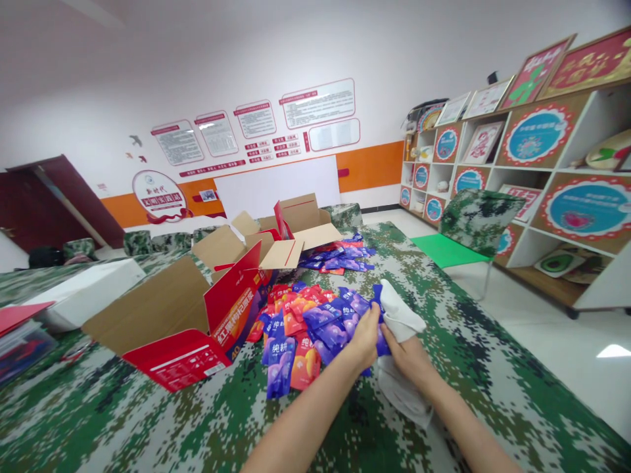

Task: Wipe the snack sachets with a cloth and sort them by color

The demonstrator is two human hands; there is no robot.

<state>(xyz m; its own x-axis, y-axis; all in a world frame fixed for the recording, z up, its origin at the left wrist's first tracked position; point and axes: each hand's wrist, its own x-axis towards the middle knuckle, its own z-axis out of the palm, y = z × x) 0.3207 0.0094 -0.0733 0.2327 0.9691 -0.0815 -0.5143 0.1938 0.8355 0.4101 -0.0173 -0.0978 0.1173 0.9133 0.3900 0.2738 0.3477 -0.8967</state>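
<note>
My left hand (365, 338) is closed on a purple sachet (377, 293), held up over the near right part of the table. A white cloth (400, 314) is gripped in my right hand (410, 358), its upper part folded over beside the sachet and its lower part hanging beneath the wrist. Both hands are close together, with the cloth against the sachet. Just left of them lies a loose pile of purple sachets (329, 326) and red sachets (306, 360). My right fingertips are partly hidden by the cloth.
An open red carton (236, 309) stands left of the pile, with more open cartons (300, 217) behind it. More sachets (345, 255) lie farther back. A white box (89, 295) and a clear bin (24, 355) are at left. A green chair (444, 249) stands beyond the camouflage-covered table's (473, 368) right edge.
</note>
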